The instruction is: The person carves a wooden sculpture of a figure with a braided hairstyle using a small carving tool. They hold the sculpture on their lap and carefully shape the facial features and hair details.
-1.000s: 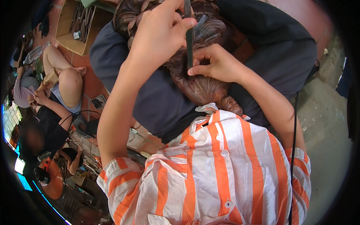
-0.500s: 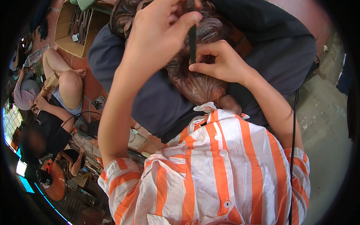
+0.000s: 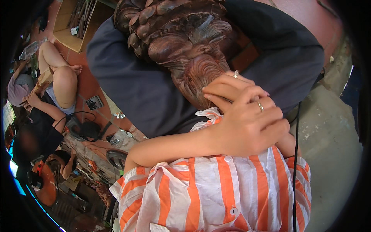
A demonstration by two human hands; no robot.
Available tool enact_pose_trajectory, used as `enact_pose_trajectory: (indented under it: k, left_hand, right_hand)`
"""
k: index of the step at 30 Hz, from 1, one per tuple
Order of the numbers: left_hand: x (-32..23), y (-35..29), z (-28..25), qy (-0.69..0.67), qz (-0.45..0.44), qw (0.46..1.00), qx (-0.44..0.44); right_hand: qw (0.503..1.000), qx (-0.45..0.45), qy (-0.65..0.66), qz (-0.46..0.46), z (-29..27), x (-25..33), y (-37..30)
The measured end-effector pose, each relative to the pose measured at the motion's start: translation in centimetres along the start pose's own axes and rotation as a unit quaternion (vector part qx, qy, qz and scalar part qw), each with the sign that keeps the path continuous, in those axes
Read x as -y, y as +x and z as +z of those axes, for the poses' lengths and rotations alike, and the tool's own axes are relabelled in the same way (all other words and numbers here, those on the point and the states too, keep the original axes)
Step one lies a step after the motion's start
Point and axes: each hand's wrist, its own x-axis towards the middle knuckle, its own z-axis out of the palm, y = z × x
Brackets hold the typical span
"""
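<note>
A dark reddish-brown wood carving (image 3: 189, 54) with wavy grooves and rounded leaf-like shapes lies between my legs, its narrow end towards my chest. My left forearm crosses my front, and my left hand (image 3: 251, 123), with a ring, lies curled over my right hand. My right hand (image 3: 228, 86), also ringed, is at the narrow end of the carving. Its visible fingers point left and lie close together; the rest is covered by my left hand. Whatever either hand holds is hidden. The dark flat strip seen earlier does not show.
My dark trouser legs (image 3: 127, 85) flank the carving. At upper left stands a cardboard box (image 3: 65, 36) of long thin tools. A seated person (image 3: 63, 89) works on the left, near a phone-like card (image 3: 94, 103) on the tiles. A black cable (image 3: 296, 166) hangs at right.
My left hand has come down from the upper middle, across to my right hand. The right hand has moved slightly down and right. The dark strip has gone from sight.
</note>
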Motion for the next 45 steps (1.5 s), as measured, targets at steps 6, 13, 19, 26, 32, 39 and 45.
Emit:
enact_pose_trajectory:
  k: [6,13,19,26,32,39,45]
  left_hand:
    - [1.3,-0.9,0.7,-0.027,0.014,0.997,-0.072]
    - [2.7,-1.2,0.0,-0.048,0.058,0.991,-0.11]
    - [1.5,-0.8,-0.4,-0.074,-0.027,0.995,-0.065]
    - [1.8,0.0,-0.1,-0.044,-0.023,0.996,-0.079]
    - [3.4,0.0,0.5,-0.007,0.06,0.994,-0.091]
    - [1.9,0.2,0.1,-0.008,-0.013,0.996,-0.086]
    - [2.4,0.5,0.2,-0.003,-0.012,0.996,-0.088]
  right_hand:
    - [1.0,0.018,0.003,0.018,0.1,0.1,0.0]
    - [0.999,0.036,0.003,0.034,0.3,-0.1,0.4]
    - [0.997,0.051,-0.003,0.05,0.1,0.4,0.8]
    - [0.996,0.061,0.009,0.058,-0.3,-0.1,1.0]
    - [0.996,0.067,0.012,0.061,-0.3,0.1,1.2]
    - [0.995,0.075,0.012,0.066,-0.5,0.3,1.5]
    - [0.995,0.074,0.009,0.07,-0.7,0.3,1.8]
